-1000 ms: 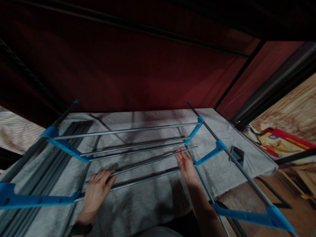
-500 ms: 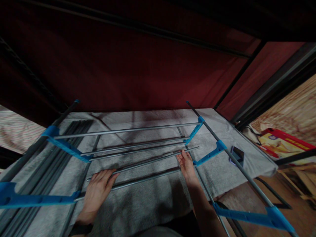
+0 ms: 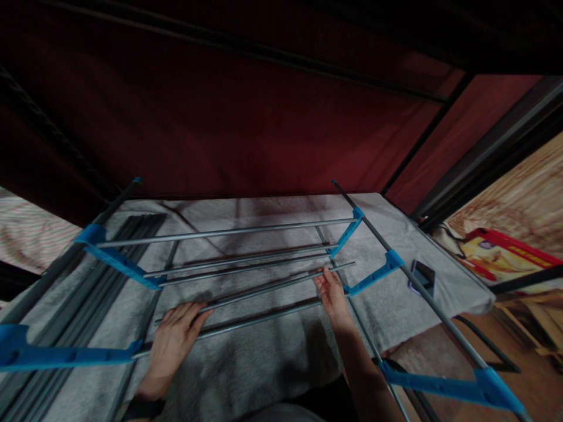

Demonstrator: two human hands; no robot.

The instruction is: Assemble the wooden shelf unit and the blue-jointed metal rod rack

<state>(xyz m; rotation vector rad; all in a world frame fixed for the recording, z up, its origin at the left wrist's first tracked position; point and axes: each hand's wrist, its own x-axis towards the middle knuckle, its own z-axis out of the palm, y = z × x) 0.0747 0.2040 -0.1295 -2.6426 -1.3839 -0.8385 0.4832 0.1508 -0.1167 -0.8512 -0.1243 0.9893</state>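
A thin grey metal rod (image 3: pixel 264 289) slants across the middle, its right end free in the air. My left hand (image 3: pixel 176 334) is closed over the rod near its left end. Farther along, my right hand (image 3: pixel 331 290) pinches the same rod between thumb and fingers. Around both hands lies a rack frame of grey tubes joined by blue plastic brackets. A fitted crossbar (image 3: pixel 259 318) runs just below the held rod. Beyond it, more crossbars join the left bracket (image 3: pixel 123 266) to the right bracket (image 3: pixel 347 234). Another blue bracket (image 3: pixel 373 275) is close to my right hand.
Several loose grey tubes (image 3: pixel 83 310) lie bundled at the left on a grey cloth (image 3: pixel 272 363). A phone (image 3: pixel 423 276) rests beyond the right-hand tube. Dark red fabric (image 3: pixel 246 129) walls off the back. A red and yellow box (image 3: pixel 510 258) is at far right.
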